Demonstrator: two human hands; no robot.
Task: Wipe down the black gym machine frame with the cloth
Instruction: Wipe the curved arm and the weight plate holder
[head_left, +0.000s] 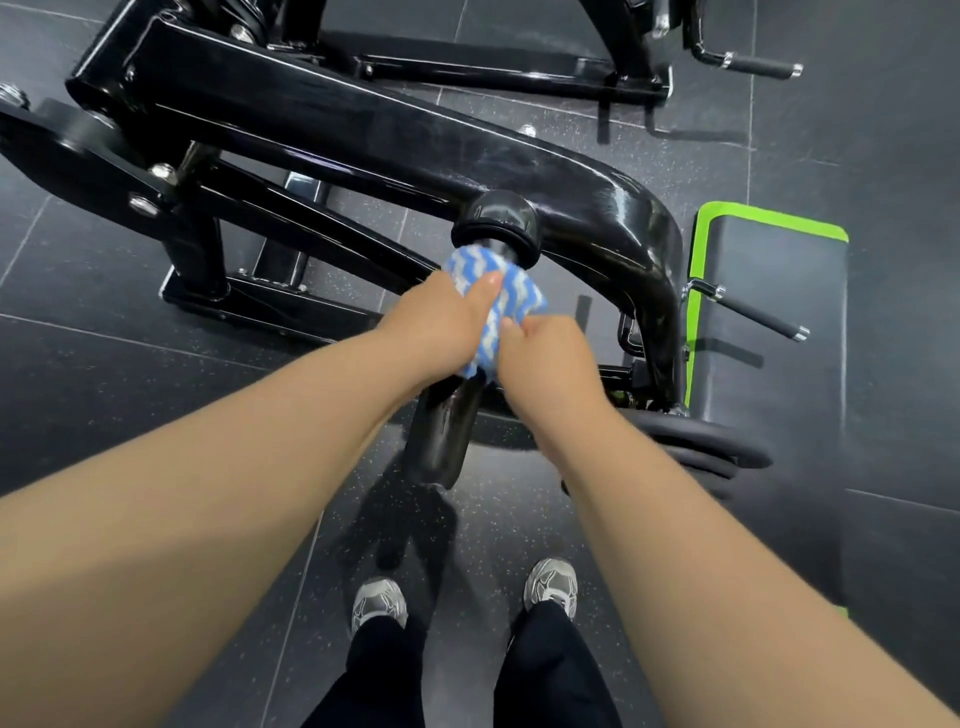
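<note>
Since that black post (441, 441) sticking off the gym machine frame (395, 140) is round, the cloth (522, 302) is wrapped right around it. The left hand (441, 322) and right hand (550, 358) both clamp the cloth from either side, so one twist probably cleans all the way round.

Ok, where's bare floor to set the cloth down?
Bare floor: left, between the frame and the left arm, and far right beyond the green-edged pad. Crowded around the post: left hand and right hand grip the cloth, weight plates beside.
</note>
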